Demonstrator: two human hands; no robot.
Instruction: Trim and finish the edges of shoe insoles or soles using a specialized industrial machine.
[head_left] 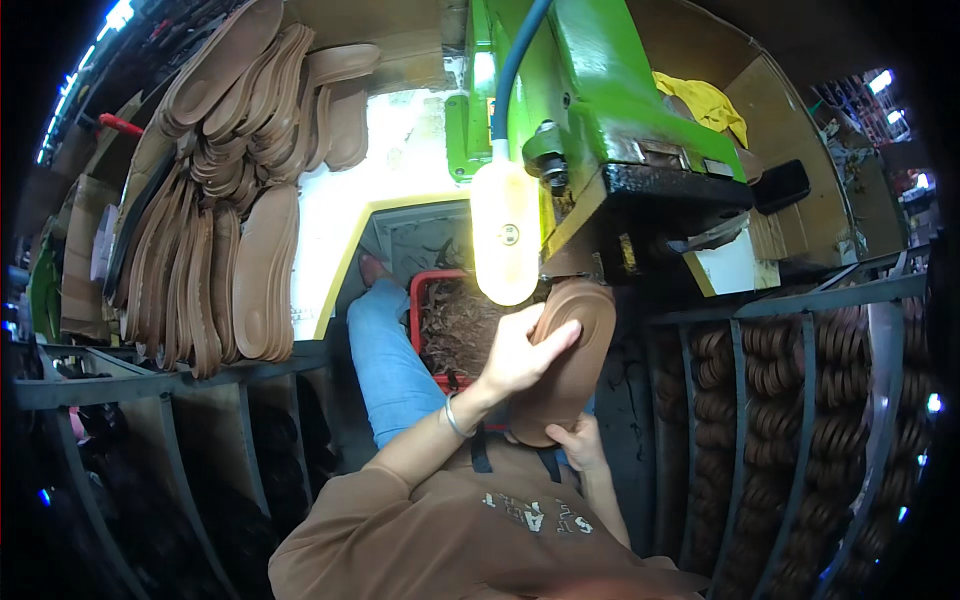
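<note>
A brown shoe sole (577, 377) is in both my hands, its far end up against the working part of the green machine (620, 90). My left hand (517, 352) grips its left edge, with the thumb on the oval recess in its upper face. At the near end, my right hand (580, 440) pinches the rounded edge between thumb and fingers. A glowing lamp (506, 235) hangs just left of the machine's head, close above the sole. The point where sole and machine meet is partly hidden.
Many brown soles (265, 270) lie stacked on the table at left. Below sits a red bin (418, 320) of brown trimmings. Racks of dark soles (775, 400) flank me at right. A yellow cloth (705, 105) and a black phone-like object (781, 186) lie behind the machine's right side.
</note>
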